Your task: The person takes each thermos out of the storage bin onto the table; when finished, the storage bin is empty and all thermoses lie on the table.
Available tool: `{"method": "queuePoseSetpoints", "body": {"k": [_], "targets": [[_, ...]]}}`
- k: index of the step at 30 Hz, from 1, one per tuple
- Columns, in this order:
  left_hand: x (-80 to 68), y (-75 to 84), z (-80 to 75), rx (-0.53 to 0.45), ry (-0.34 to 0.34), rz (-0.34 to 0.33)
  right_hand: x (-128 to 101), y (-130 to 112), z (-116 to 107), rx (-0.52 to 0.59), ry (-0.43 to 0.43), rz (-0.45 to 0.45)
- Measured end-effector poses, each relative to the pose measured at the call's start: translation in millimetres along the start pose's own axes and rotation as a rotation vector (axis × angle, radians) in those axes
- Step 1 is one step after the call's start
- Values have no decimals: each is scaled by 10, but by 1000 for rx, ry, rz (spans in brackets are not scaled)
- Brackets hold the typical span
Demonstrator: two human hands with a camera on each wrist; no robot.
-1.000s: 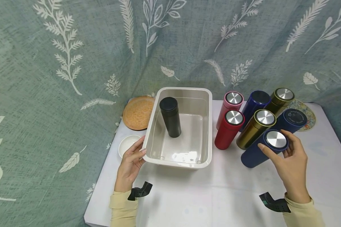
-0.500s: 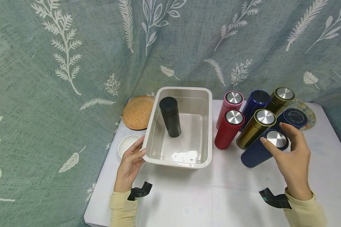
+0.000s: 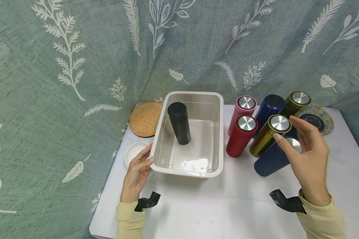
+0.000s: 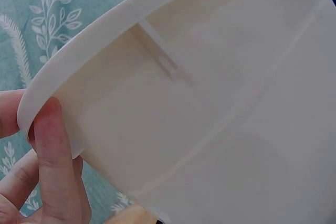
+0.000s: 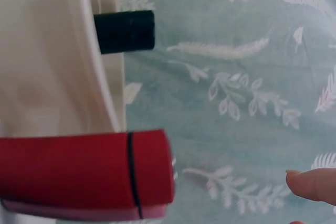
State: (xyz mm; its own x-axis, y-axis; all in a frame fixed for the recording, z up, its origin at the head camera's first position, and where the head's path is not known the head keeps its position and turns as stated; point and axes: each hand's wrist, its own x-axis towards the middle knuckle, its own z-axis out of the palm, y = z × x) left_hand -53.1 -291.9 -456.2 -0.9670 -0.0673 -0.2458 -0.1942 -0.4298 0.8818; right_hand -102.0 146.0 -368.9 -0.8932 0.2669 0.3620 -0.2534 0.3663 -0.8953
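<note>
My left hand (image 3: 137, 171) pinches the near left corner of a cream plastic tub (image 3: 187, 173); in the left wrist view, fingers (image 4: 52, 145) lie on both sides of its rim. One black thermos flask (image 3: 180, 127) stands inside. My right hand (image 3: 309, 159) hovers above the right-hand flasks, thumb and fingers spread near the lid of a gold flask (image 3: 266, 137). It partly covers a navy flask (image 3: 269, 162) with a steel lid. Contact with the gold flask cannot be made out. In the right wrist view a fingertip (image 5: 312, 182) shows apart from the red flask (image 5: 79, 169).
Beside the gold flask stand pink (image 3: 236, 116), blue (image 3: 264, 114) and olive (image 3: 293, 108) flasks, and another navy flask (image 3: 312, 121), mostly hidden. A patterned round mat (image 3: 326, 122) lies behind them. Left of the tub are a round wooden board (image 3: 145, 119) and a white bowl (image 3: 134, 152).
My right hand has left the lid of the near navy flask and moved up and away toward the gold flask. My left hand and the tub have stayed put.
</note>
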Motion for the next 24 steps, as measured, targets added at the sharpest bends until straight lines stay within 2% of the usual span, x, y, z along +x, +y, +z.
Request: {"method": "queuePoseSetpoints", "body": {"k": [6,16,24], "targets": [[-13,-2,-1,-4,-16,1,20,-194,132,-12,-109,-58],[-4,-6,-14,-11,-35,0,29,-386,360,-84,-421,-119],[2,-11,-11,1,-43,7,106,-476,575,-116,-557,-160]]}}
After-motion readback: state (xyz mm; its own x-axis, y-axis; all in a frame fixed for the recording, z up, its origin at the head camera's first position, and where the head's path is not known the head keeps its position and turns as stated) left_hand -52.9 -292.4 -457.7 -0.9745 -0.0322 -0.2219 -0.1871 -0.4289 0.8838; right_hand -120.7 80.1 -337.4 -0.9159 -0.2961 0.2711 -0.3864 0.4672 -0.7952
